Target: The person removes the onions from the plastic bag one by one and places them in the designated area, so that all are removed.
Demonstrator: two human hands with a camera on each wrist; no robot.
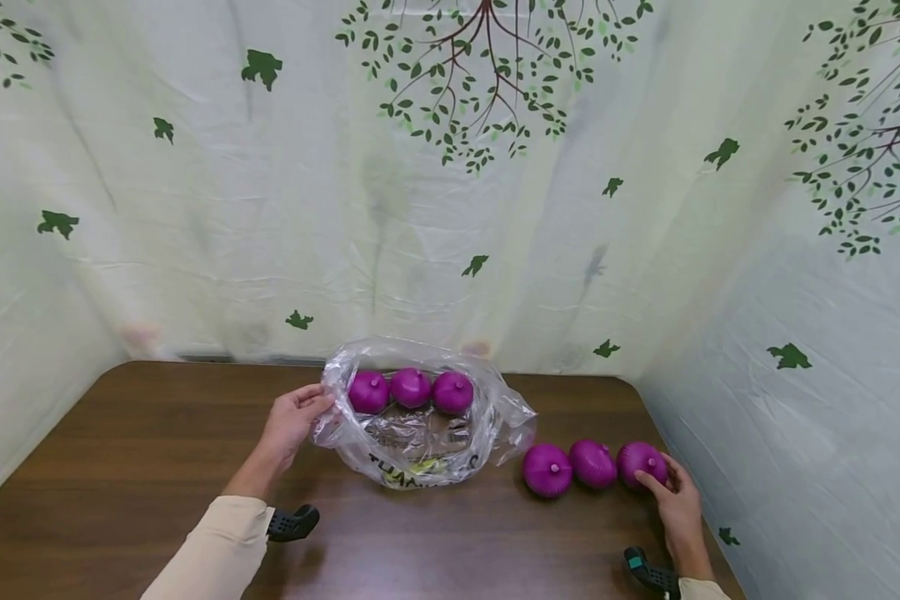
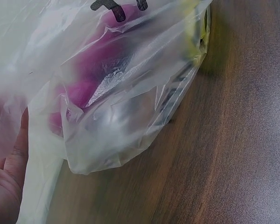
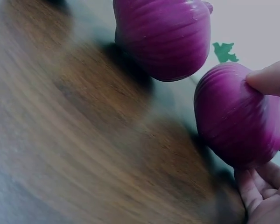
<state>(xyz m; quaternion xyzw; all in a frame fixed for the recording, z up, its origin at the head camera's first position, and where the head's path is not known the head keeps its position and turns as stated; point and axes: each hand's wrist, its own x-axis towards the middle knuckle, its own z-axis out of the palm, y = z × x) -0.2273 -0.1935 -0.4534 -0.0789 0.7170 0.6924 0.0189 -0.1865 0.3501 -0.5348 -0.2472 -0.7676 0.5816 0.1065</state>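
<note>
A clear plastic bag with dark printed letters lies mouth up at the middle of the table, its rim spread wide. Three purple onions sit in a row inside it. At the bag's left edge my left hand pinches the rim between thumb and fingers. To the right of the bag, two more onions rest side by side on the wood. My right hand grips a third onion at the right end of that row, thumb on its near side and fingers around the far side.
The brown wooden table ends at a pale curtain printed with leaves and branches. Another curtain side runs close along the right edge by my right hand. A dark wrist device sits at my left cuff.
</note>
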